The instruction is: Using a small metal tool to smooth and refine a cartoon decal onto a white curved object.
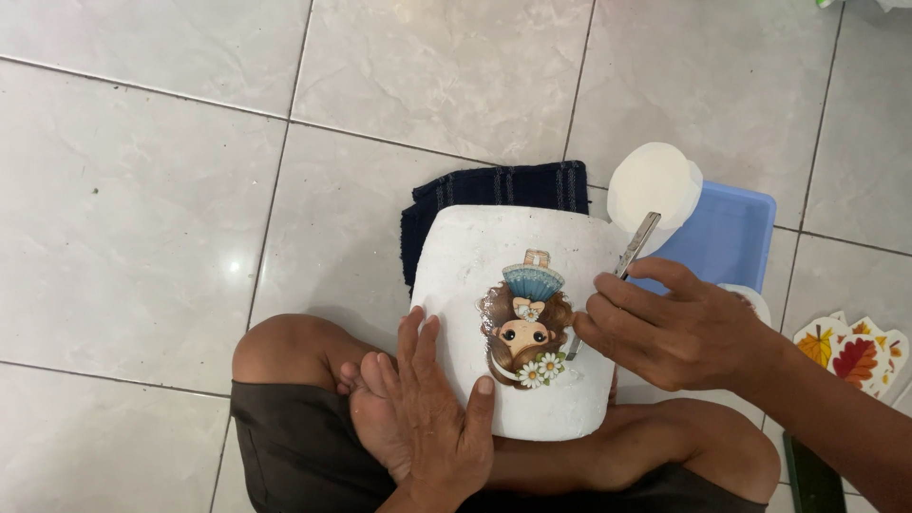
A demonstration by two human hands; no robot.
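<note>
One white plaster pot lay on its side across the seated person's crossed legs, its long axis running from 6 to 12 o'clock, the far end resting toward a dark folded cloth on the tiled floor. On its upper face sat one picture of a doll-like girl with a blue hat and white daisies.

The left hand lay flat and open against the pot's side at about 8 o'clock of the picture, fingers spread, thumb on the white surface, steadying rather than gripping. The right hand came in from 3 o'clock, its grip narrow, pinched around one slim metal blade that slanted toward 1 o'clock, with the lower tip touching the picture's right edge. The right hand was thus the nearer to that edge.

Behind, at 1 o'clock, stood one white round lid over one blue tray. One sheet of autumn-leaf pictures lay at 3 o'clock.
</note>
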